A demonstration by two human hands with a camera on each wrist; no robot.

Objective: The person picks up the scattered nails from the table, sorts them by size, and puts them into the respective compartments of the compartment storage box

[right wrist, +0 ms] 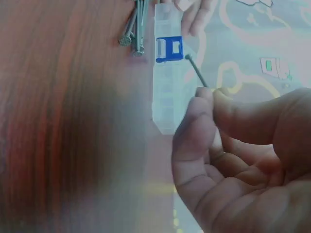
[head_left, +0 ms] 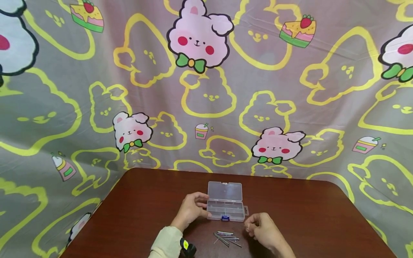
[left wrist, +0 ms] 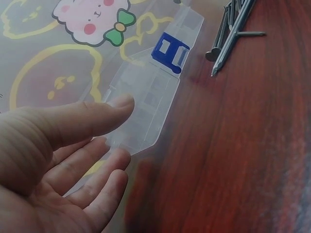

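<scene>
A clear plastic compartment box [head_left: 225,209] with a blue latch [left wrist: 171,52] stands on the table, its lid [head_left: 225,191] raised at the back. Around the box's left end, my left hand [head_left: 191,209] has its thumb at the front corner and its fingers loosely extended along the side. My right hand [head_left: 262,229], just right of the box's front corner, pinches a thin nail [right wrist: 197,72] between thumb and forefinger, head outward. In front of the box lies a loose pile of several metal nails [head_left: 227,238], some thick, some thinner.
The brown wooden table [head_left: 155,193] has a rounded far edge. A cartoon-printed cloth [head_left: 206,104] hangs behind it and at both sides. A clear hanging tab [head_left: 246,210] sticks out from the box's right end. A black band with a device [head_left: 188,248] is on my left wrist.
</scene>
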